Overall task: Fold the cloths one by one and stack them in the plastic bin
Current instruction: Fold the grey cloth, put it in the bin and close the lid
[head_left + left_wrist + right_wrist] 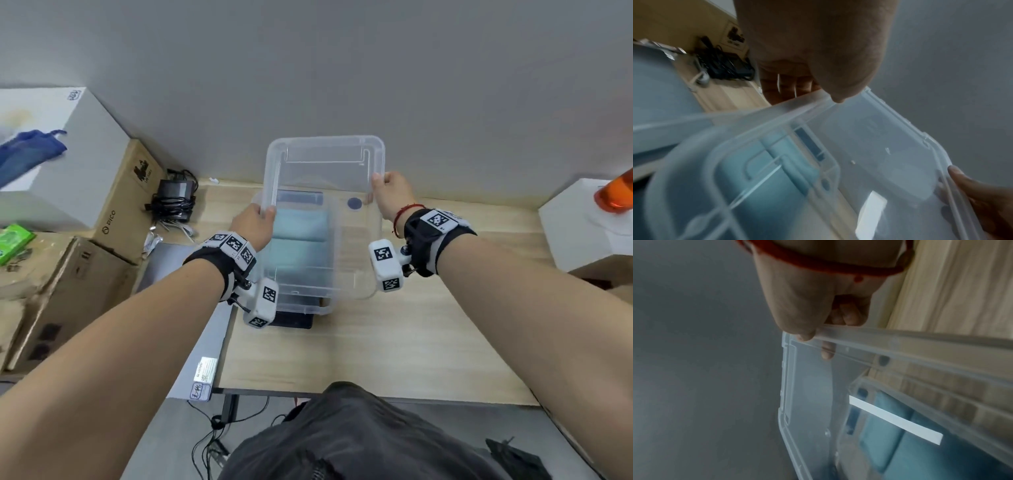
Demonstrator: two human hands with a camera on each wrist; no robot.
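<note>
A clear plastic lid [325, 161] is held tilted above the table, its far end raised toward the wall. My left hand [265, 214] grips its left rim, thumb on top and fingers underneath. On the opposite rim my right hand [376, 185] pinches the same way. Below the lid stands the clear plastic bin [255, 198], and through the lid I see folded teal cloths [301, 226] stacked inside. The left wrist view has the left hand [830, 95] on the lid [869, 146] over the cloths [760, 186]. In the right wrist view the right hand [812, 334] clamps the lid [812, 394].
Cardboard boxes [113, 205] and a white box [51, 154] with a blue fabric item [30, 150] stand at the left. A black power adapter with cables [174, 198] lies near the wall. At the right is a white box [589, 222] with an orange bottle [616, 192].
</note>
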